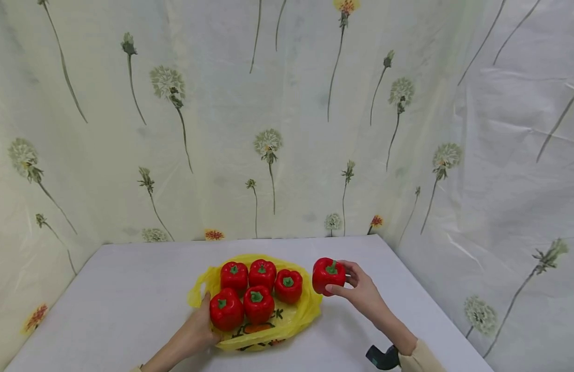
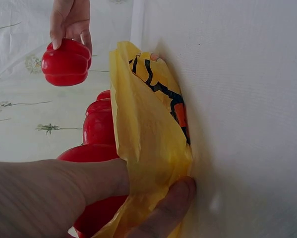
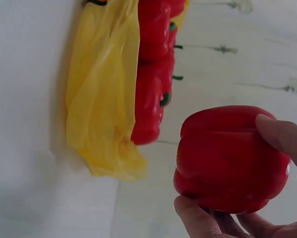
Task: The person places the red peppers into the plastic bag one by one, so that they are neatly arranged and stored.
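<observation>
A red bell pepper [image 1: 325, 279] with a green stem is gripped in my right hand [image 1: 363, 295], thumb on one side and fingers on the other, held up beside the bag. The yellow plastic bag [image 1: 296, 315] lies spread with its mouth facing up. Several more red bell peppers [image 1: 227, 310] sit in it, stems up. My left hand [image 1: 200, 324] grips the bag's left edge; in the left wrist view the yellow film [image 2: 148, 144] is pinched between thumb and fingers. In the right wrist view the held pepper [image 3: 227, 158] is apart from the bag.
A white table [image 1: 128, 289] carries the bag near its middle. A dandelion-print curtain [image 1: 221, 129] hangs behind the table and along both sides. A dark strap piece [image 1: 382, 357] shows at my right wrist, below the sleeve.
</observation>
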Demonstrator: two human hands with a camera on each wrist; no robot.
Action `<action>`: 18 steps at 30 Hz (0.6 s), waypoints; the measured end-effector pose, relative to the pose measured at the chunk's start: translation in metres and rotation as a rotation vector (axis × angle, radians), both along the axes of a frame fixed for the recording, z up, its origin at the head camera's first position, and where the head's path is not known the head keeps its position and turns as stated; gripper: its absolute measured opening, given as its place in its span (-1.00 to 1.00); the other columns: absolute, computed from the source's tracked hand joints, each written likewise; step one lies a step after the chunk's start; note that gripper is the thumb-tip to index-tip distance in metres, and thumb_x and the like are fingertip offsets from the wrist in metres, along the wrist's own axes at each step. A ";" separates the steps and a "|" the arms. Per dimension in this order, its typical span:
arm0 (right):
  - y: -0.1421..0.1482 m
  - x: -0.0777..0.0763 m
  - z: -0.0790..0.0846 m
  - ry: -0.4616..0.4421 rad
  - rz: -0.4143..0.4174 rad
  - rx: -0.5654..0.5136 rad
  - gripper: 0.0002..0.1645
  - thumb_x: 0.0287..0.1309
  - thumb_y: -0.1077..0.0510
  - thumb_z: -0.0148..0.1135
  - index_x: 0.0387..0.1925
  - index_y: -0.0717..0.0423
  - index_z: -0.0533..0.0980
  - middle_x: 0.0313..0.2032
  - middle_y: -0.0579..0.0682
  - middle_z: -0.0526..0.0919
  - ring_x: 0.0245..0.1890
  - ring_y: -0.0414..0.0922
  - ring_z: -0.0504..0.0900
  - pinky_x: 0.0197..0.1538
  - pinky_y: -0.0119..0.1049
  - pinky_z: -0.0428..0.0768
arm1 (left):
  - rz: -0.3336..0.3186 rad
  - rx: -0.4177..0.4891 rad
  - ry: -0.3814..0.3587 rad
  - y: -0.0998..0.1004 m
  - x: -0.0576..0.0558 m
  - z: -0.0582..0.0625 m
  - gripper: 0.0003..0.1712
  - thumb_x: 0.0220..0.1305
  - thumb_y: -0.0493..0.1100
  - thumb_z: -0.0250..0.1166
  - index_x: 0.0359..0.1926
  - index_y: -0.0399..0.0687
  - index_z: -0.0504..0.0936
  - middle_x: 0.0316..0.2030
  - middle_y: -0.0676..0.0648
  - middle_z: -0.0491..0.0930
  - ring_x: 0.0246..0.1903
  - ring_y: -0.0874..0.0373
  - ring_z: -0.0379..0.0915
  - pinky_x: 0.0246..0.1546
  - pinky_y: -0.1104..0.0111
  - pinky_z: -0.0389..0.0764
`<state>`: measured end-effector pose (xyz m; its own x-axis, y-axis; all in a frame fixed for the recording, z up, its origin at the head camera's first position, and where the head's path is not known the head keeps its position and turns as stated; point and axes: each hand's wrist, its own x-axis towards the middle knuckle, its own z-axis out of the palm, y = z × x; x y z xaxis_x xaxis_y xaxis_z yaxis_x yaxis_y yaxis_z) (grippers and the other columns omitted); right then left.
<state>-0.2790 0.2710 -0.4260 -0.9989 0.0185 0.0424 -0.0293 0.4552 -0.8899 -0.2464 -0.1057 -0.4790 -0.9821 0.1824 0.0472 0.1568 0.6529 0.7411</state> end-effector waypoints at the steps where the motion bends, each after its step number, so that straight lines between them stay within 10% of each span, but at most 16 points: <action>1: -0.005 0.002 0.000 0.003 0.008 -0.010 0.08 -0.23 -0.19 0.54 0.31 0.00 0.24 0.24 0.10 0.44 0.21 0.08 0.47 0.01 -0.10 0.68 | 0.000 0.000 -0.002 0.000 0.000 0.000 0.33 -0.36 -0.39 0.59 0.35 -0.68 -0.10 0.19 -0.52 0.38 0.17 -0.31 0.39 0.19 -0.12 0.42; 18: -0.063 0.019 -0.027 -0.019 0.209 -0.053 -0.05 -0.14 -0.15 0.52 0.25 0.06 0.30 0.15 0.13 0.45 0.10 0.06 0.56 -0.05 -0.18 0.70 | 0.019 -0.037 -0.043 0.001 -0.003 0.000 0.32 -0.35 -0.37 0.60 0.35 -0.65 -0.07 0.20 -0.52 0.37 0.18 -0.32 0.38 0.18 -0.11 0.43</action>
<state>-0.2596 0.2081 -0.4533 -0.9819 -0.1873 0.0280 -0.1011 0.3934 -0.9138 -0.2491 -0.1048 -0.4786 -0.9864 0.1646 -0.0011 0.1131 0.6826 0.7220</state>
